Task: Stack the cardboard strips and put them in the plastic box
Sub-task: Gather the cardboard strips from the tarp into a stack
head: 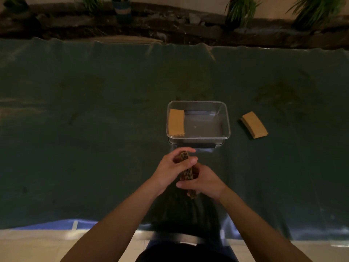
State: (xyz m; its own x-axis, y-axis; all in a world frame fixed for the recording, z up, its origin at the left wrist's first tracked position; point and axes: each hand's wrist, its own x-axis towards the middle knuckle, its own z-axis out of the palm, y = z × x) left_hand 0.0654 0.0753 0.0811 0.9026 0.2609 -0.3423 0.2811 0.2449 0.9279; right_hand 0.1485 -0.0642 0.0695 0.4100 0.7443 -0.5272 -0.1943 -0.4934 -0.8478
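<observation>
A stack of brown cardboard strips (187, 171) stands on edge between both hands, just in front of the clear plastic box (225, 118). My left hand (171, 169) grips its far end and left side. My right hand (203, 183) grips its near end from the right. Inside the box, a stack of strips (176, 122) lies flat against the left wall. Another stack of strips (254, 124) lies on the dark green cloth to the right of the box.
The dark green cloth (94, 120) covers the whole work surface. The box's lid (198, 145) lies under its near edge. Potted plants (239, 10) and dark rocks line the far edge. A flat cardboard sheet (130, 40) rests at the back.
</observation>
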